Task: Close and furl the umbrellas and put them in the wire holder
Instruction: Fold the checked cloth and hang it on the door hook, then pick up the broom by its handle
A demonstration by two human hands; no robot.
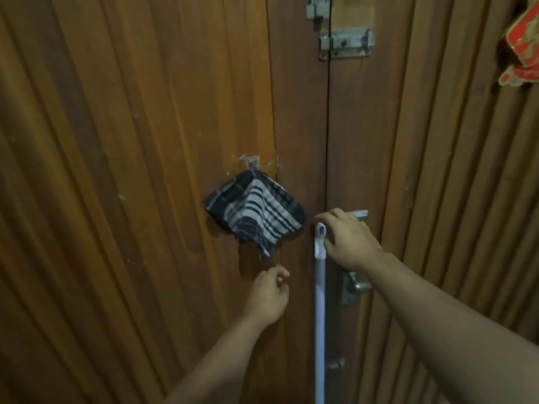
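Observation:
No umbrella and no wire holder is in view. I face a closed wooden double door (151, 170) from close up. My right hand (351, 243) lies over a metal latch (361, 214) at the seam between the two leaves, fingers curled onto it. Its thumb side touches the top of a white pole (320, 301) that leans upright against the door. My left hand (269, 295) is lower and to the left, fingers pinched together just under the bottom tip of a dark plaid cloth (256, 214). Nothing shows between those fingers.
The plaid cloth hangs from a small hook (251, 162) on the left leaf. A metal door handle (356, 285) sits below my right wrist. Two sliding bolts (345, 43) are fixed high on the seam. A red and gold ornament (522, 42) hangs at the upper right.

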